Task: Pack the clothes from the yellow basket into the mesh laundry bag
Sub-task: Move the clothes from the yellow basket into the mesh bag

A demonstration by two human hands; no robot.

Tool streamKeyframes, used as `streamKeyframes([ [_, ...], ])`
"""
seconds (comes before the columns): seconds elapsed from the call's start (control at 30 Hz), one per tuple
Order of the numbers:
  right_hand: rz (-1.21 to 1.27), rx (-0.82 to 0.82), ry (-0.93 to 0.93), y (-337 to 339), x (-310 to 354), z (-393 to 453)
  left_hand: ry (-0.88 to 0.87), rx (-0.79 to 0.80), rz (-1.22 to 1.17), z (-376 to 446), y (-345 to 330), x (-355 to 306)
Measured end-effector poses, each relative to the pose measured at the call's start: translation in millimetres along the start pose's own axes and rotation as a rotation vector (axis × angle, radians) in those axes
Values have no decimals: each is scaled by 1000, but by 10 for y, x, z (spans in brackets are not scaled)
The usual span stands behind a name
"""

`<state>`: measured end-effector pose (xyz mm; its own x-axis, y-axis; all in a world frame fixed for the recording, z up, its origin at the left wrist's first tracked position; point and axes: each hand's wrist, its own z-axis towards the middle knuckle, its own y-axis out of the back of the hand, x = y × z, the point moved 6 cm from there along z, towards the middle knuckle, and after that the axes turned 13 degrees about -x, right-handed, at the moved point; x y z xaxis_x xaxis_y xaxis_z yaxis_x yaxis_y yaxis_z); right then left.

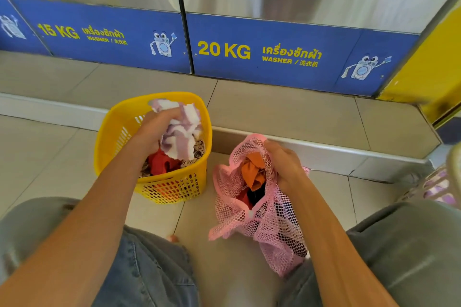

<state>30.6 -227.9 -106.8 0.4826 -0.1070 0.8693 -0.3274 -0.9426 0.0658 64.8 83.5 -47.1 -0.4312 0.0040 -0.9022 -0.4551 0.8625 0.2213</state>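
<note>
1. Laundromat floor of pale beige tiles [287, 112], with a raised tiled step running along the foot of two steel washers with blue "15 KG" and "20 KG" labels [224, 50]; person seated low, denim-clad knees at the bottom edge of view.
2. Yellow slotted plastic basket [119, 122] stands on the floor tiles against the front of the step; pink mesh laundry bag [274, 227] lies just beside it to the right, mouth facing up, close to the person's right knee.
3. Step in hand — judged mid-transfer: one garment is being pulled out of the basket, the bag is already partly filled with an orange cloth [253, 172] and dark items.
4. Left hand [154, 129] reaches over the basket's middle, forearm stretched forward, fingers closed in a fist on a white-and-lilac striped fuzzy garment [182, 132], which is bunched and half lifted above the rim.
5. Right hand [284, 159] grips the far rim of the bag's mouth, fingers curled tight on the mesh, propping it open.
6. Left in the basket: a red garment [162, 162] and a brown-patterned cloth [197, 149] — so more trips likely.
7. Next move calls for carrying the striped piece rightward over the bag mouth and pushing it in; the opening looks narrow and floppy, so the right hand needs to hold it wide.
</note>
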Motion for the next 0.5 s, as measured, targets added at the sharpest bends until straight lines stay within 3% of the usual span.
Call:
streamKeyframes([
  [0.1,7,-11,-7,54,11,-20,21,183,-121,-151,-118,-55],
  [0.2,19,-14,-10,102,18,-12,216,362,-258,-172,-242,-11],
  [0.3,17,-24,-16,135,-12,39,390,548,-84,-238,-416,109],
  [0.37,13,-29,-24,138,-61,99,328,526,109,-118,-505,309],
  [0.5,4,-30,-39,125,-138,186,53,249,441,61,-546,563],
])
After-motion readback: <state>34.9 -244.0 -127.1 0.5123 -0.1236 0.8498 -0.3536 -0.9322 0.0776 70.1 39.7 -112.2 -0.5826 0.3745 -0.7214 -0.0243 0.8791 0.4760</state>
